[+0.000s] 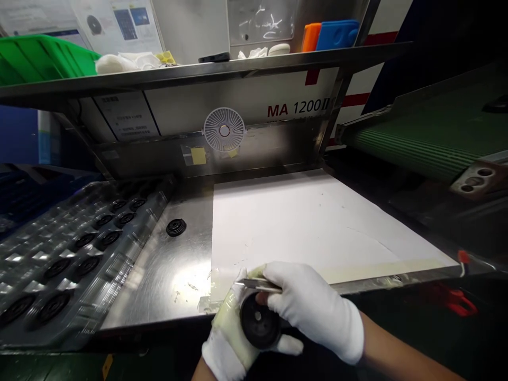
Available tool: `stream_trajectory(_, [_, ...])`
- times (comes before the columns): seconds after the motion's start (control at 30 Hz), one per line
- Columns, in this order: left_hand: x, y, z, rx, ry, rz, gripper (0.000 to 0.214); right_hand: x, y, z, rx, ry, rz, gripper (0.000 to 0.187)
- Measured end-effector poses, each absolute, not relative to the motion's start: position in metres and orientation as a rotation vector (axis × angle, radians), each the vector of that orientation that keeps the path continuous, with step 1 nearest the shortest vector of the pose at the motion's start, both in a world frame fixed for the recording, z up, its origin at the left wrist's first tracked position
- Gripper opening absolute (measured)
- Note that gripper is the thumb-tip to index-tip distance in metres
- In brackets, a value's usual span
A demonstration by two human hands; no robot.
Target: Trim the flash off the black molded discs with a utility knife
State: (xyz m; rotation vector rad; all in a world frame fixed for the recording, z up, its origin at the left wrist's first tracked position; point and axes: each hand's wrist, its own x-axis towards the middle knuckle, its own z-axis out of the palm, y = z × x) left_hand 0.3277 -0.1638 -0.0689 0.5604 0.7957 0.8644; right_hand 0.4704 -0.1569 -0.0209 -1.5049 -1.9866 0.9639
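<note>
My left hand [232, 330], in a white glove with a yellowish coated patch, is closed around a black round plastic part [260, 324] just below the table's front edge. The part's disc face, with a small light spot at its centre, is turned up toward me. My white-gloved right hand [311, 304] grips a slim metal knife-like tool [260, 286]; its tip points left across the part's upper rim. One right fingertip pokes bare from the glove and lies close to the part. On the metal table, a similar black ribbed part [176, 227] lies apart from both hands.
At left, a clear plastic tray [130, 254] carries several black round parts in its pockets. White sheeting [301, 227] covers much of the table [159, 286]. A small white fan [224, 130] is at the back, under a shelf [222, 66] with a green bin [47, 57]. A green conveyor [413, 143] stands right.
</note>
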Motion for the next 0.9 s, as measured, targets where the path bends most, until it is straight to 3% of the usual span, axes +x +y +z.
stream_trajectory(0.17, [0.325, -0.156, -0.071, 0.243, 0.559, 0.761, 0.06, 0.488, -0.15, -0.014, -1.302, -1.871, 0.848, 0.04])
stream_trajectory(0.3, [0.315, -0.147, -0.073, -0.007, 0.423, 0.917, 0.038, 0.5, -0.16, -0.028, -1.299, -1.772, 0.952, 0.037])
stream_trajectory(0.5, [0.306, -0.143, -0.071, -0.041, 0.46, 1.063, 0.026, 0.485, -0.19, -0.051, -1.415, -1.66, 1.199, 0.03])
stream_trajectory(0.77, [0.308, -0.151, -0.063, 0.093, 0.66, 1.238, 0.032, 0.472, -0.201, -0.056, -1.37, -1.706, 1.072, 0.034])
stream_trajectory(0.9, [0.309, -0.159, -0.061, 0.391, 0.75, 1.343, 0.035, 0.469, -0.204, -0.051, -1.391, -1.713, 1.131, 0.025])
